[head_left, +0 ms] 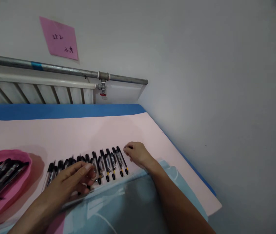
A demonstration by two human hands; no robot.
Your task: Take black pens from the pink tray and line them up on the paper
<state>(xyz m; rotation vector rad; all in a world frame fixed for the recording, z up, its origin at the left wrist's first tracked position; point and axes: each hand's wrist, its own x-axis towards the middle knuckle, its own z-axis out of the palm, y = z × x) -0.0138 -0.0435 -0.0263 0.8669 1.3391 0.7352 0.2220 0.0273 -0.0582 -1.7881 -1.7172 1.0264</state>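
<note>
One row of black-capped pens [96, 166], clear-barrelled, laid side by side on the pink table cover [62, 136], near side, left of centre; the rightmost show yellow bands toward their near ends. My left hand [73, 178]: over the left-middle part of the row, fingers loosely curled, thumb close to them; whether it grips a pen I cannot tell. My right hand [136, 152]: just right of the row's far right end, fingers bent and drawn together; whether anything is pinched there I cannot tell. One pink bowl [28, 172], far left, containing more dark pens [3, 178]. One translucent blue sheet [125, 208], on the near side of the row, partly beneath my right forearm. On the far wall: one pink note [60, 37], handwritten; below it, one metal pipe [74, 71] with a red-handled valve [103, 86].
</note>
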